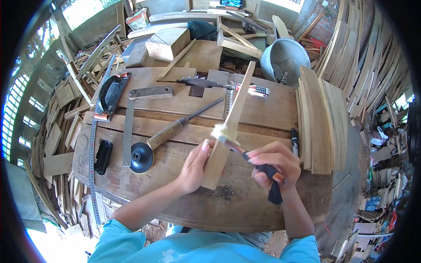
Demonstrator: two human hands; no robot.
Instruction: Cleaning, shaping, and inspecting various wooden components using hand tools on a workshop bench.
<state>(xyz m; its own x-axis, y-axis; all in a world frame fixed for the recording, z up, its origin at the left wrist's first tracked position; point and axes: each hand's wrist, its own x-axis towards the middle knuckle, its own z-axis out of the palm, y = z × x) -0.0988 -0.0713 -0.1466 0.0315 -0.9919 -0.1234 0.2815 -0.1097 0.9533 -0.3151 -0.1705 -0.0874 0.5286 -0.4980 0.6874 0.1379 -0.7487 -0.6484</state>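
Observation:
My left hand grips a long pale wooden strip near its lower end, with the thumb on top. The strip slants up and away over the workbench. My right hand is closed round the black handle of a brush. Its pale bristles lie against the strip's face just beyond my left fingers, slightly blurred. On the bench left of my left hand are a chisel with a wooden handle, a round black rubber-like disc and a try square.
The wooden workbench has a saw blade rising from a slot. A hand sander, a black case-like piece and a marker lie on it. A metal bucket stands far right, beside upright boards.

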